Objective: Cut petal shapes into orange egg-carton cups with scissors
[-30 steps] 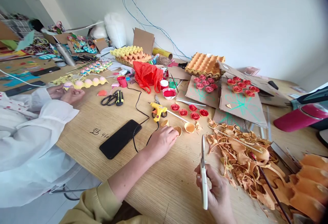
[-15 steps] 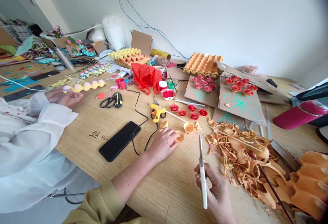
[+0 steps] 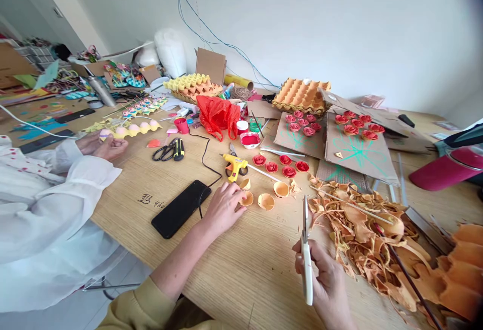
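My left hand (image 3: 225, 205) is over the table, thumb and fingertips closed at the edge of a small orange egg-carton cup (image 3: 247, 199). Close by sit three more such cups: one behind (image 3: 245, 184), one to the right (image 3: 266, 202) and one farther right (image 3: 281, 189). In my right hand (image 3: 324, 274) are white-handled scissors (image 3: 307, 264), their blades together and pointing away from me. A heap of torn orange egg-carton scraps (image 3: 362, 219) lies to the right of the scissors.
A yellow glue gun (image 3: 234, 165) with a black cord lies past my left hand, a black phone (image 3: 181, 209) to its left. Red paper-like roses (image 3: 289, 171) and red paint (image 3: 250, 140) are behind. A co-worker's hands (image 3: 109, 146) hold a yellow carton strip (image 3: 139, 129).
My left hand has moved left, off the cup it was touching, and its fingers are now at another cup. My right hand still holds the scissors; the view has shifted slightly.
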`<action>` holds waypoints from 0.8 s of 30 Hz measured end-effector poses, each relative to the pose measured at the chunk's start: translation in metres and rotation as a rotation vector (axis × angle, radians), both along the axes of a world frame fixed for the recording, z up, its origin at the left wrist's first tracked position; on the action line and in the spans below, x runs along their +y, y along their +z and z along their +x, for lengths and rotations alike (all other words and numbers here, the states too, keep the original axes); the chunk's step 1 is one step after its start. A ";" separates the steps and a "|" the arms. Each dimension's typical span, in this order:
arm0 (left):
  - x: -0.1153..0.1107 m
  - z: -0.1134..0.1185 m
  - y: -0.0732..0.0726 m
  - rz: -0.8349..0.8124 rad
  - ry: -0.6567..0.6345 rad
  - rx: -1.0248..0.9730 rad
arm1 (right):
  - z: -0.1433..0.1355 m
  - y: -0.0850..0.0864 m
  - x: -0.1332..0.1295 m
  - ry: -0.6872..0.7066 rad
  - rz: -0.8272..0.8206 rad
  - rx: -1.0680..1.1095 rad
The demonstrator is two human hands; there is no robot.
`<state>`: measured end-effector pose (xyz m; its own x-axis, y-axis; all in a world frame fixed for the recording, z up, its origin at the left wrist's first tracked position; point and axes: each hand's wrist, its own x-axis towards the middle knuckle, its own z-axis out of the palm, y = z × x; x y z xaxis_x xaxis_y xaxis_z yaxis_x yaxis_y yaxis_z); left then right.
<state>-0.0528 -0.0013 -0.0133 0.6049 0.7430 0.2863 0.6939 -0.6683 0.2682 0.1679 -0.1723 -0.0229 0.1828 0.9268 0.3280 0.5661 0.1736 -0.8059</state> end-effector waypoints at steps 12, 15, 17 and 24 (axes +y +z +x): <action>-0.001 0.004 -0.006 0.019 -0.025 -0.009 | -0.001 0.001 0.000 -0.011 -0.001 -0.018; -0.002 0.007 -0.008 0.028 -0.020 -0.031 | -0.002 0.002 0.000 -0.006 0.000 -0.017; -0.002 0.010 -0.010 0.034 -0.014 -0.048 | -0.002 0.003 0.000 -0.003 0.004 -0.021; -0.004 0.014 -0.016 0.015 -0.034 -0.116 | -0.003 0.005 0.000 -0.010 -0.002 -0.035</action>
<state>-0.0387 -0.0051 -0.0290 0.5917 0.7178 0.3669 0.6355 -0.6954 0.3355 0.1647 -0.1719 -0.0177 0.1803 0.9258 0.3321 0.5953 0.1661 -0.7862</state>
